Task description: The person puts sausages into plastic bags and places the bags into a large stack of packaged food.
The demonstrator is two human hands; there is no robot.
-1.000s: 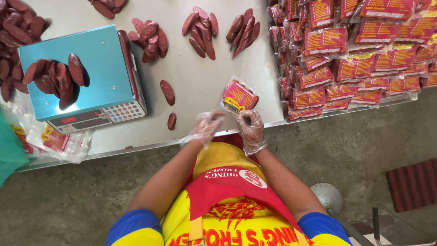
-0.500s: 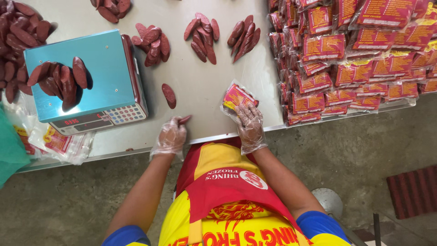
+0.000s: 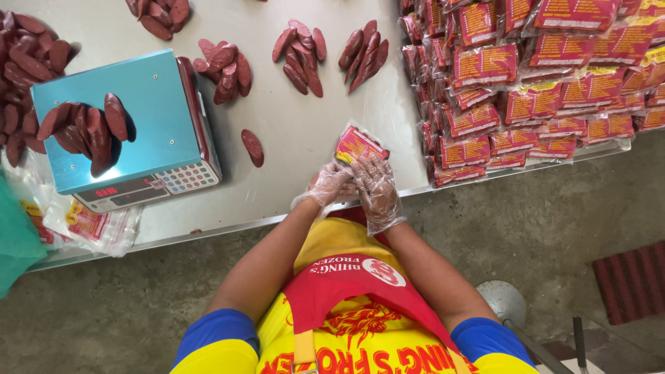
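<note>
Both my hands wear thin clear gloves and meet at the near edge of the steel table point(image 3: 305, 131). My right hand point(image 3: 379, 192) grips the near end of a red and yellow plastic packet point(image 3: 357, 143) that lies tilted on the table. My left hand point(image 3: 328, 188) is curled against the same end of the packet, its fingers closed on a dark red sausage that is mostly hidden. One loose sausage point(image 3: 253, 147) lies left of the packet.
A blue-topped digital scale point(image 3: 131, 125) at left carries several sausages point(image 3: 86, 128). More sausage piles point(image 3: 299, 50) lie at the back. Several stacked filled packets point(image 3: 533, 90) cover the table's right side. Empty bags point(image 3: 86, 221) lie below the scale.
My left hand reached left, picked up the sausage nearest the table edge and came back to the packet. My right hand kept hold of the packet.
</note>
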